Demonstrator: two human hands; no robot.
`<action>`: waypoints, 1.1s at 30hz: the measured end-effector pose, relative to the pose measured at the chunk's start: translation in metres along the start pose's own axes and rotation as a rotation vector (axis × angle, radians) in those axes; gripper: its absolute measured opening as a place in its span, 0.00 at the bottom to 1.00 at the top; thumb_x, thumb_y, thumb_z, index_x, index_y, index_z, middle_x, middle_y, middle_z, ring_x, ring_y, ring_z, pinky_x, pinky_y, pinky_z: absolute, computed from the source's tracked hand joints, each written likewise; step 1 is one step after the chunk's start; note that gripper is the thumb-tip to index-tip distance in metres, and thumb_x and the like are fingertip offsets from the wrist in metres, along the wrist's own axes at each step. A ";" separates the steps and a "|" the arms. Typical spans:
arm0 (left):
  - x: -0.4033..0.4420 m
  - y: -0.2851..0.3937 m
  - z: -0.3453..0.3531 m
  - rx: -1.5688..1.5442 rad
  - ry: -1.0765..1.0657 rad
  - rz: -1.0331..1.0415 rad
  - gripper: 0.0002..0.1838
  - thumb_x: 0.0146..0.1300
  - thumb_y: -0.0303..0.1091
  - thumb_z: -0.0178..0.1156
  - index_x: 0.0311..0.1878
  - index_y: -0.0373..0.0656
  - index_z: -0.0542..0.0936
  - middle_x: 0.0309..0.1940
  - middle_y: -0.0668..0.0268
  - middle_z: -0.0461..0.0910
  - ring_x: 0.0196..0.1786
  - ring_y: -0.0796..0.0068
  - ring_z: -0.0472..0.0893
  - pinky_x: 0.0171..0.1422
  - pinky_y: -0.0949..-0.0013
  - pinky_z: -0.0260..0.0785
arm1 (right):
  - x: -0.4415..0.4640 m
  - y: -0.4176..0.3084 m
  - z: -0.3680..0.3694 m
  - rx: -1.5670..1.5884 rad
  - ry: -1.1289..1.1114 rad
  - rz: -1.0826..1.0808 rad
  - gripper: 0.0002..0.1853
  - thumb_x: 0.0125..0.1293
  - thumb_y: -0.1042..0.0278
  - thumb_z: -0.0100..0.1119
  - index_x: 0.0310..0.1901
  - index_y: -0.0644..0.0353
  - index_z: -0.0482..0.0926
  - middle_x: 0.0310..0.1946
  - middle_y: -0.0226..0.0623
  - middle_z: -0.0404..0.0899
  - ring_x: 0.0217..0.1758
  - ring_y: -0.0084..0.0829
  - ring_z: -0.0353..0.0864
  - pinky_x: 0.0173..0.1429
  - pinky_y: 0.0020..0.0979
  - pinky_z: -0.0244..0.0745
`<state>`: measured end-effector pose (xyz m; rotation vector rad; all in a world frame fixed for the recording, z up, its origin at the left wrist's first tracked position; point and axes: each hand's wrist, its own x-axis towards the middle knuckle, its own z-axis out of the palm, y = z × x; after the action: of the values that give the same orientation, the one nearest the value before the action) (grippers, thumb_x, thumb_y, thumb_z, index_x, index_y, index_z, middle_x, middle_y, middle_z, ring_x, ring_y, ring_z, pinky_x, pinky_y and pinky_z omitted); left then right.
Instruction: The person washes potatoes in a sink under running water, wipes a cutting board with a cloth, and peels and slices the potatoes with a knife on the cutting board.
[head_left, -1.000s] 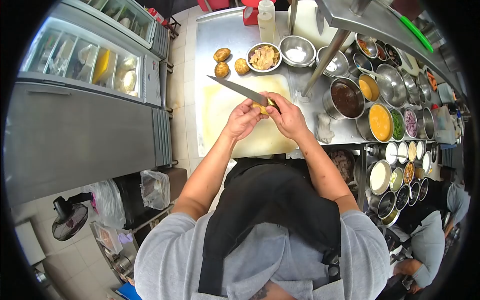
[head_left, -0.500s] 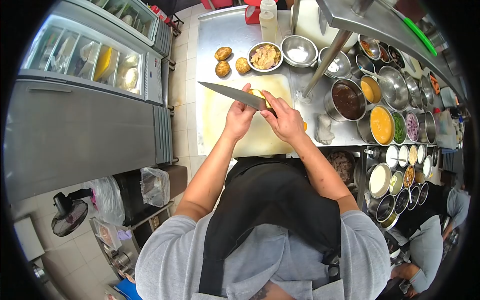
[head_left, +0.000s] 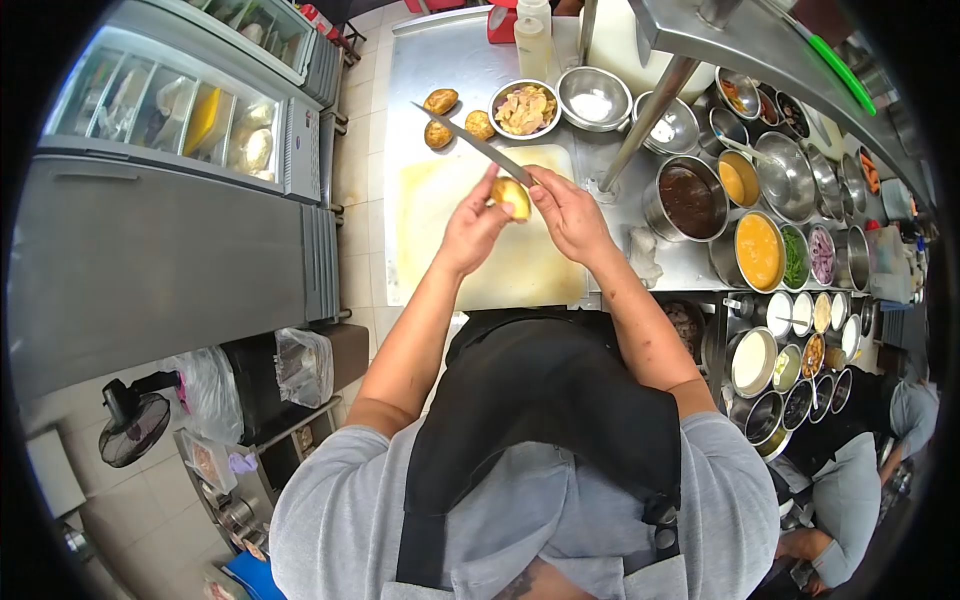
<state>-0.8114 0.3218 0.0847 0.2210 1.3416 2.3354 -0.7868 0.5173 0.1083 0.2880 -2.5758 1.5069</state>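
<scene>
The left hand [head_left: 472, 232] is clamped on a partly peeled potato [head_left: 514, 201] above the cutting board [head_left: 450, 280]. The potato lies between both hands, just left of the right hand [head_left: 570, 218], whose fingers are closed around the knife [head_left: 484, 148]; its blade slants away beyond the potato, toward the far left.

I can't make out a single word, brand or number from here. Well off to the left of the fingers [head_left: 484, 190], the freezer's side panel [head_left: 301, 150] carries a small marking, too tiny for me to read. Farther beyond the fingers, also leftward, the red cylinder [head_left: 316, 19] shows a pale patch, equally illegible.
</scene>
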 end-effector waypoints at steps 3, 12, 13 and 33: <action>0.009 0.009 -0.011 -0.161 0.043 0.110 0.35 0.74 0.27 0.58 0.80 0.36 0.55 0.67 0.54 0.73 0.66 0.63 0.78 0.72 0.55 0.71 | -0.008 -0.001 0.005 -0.089 0.045 -0.007 0.29 0.77 0.43 0.52 0.73 0.47 0.70 0.50 0.45 0.83 0.49 0.50 0.85 0.51 0.44 0.80; 0.011 0.006 -0.008 -0.235 -0.029 0.160 0.28 0.77 0.37 0.56 0.74 0.33 0.65 0.69 0.52 0.73 0.73 0.58 0.72 0.79 0.55 0.63 | -0.015 -0.015 0.018 -0.341 0.046 -0.038 0.32 0.75 0.40 0.52 0.77 0.39 0.66 0.37 0.37 0.80 0.34 0.43 0.83 0.38 0.42 0.81; 0.012 0.008 -0.006 -0.272 -0.015 0.157 0.27 0.77 0.33 0.54 0.73 0.32 0.65 0.67 0.53 0.75 0.70 0.61 0.75 0.77 0.57 0.65 | -0.014 -0.017 0.016 -0.341 0.046 -0.037 0.32 0.75 0.40 0.52 0.77 0.39 0.66 0.37 0.37 0.80 0.34 0.43 0.83 0.38 0.42 0.81; 0.023 0.022 -0.008 -0.074 -0.131 0.059 0.28 0.72 0.29 0.58 0.74 0.36 0.68 0.57 0.65 0.81 0.61 0.73 0.79 0.70 0.63 0.67 | 0.011 -0.023 0.008 -0.093 0.060 -0.081 0.32 0.76 0.35 0.47 0.71 0.47 0.69 0.53 0.46 0.84 0.47 0.52 0.87 0.46 0.46 0.83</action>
<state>-0.8411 0.3163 0.0972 0.3887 1.1991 2.3687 -0.7926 0.4981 0.1259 0.3267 -2.5459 1.3442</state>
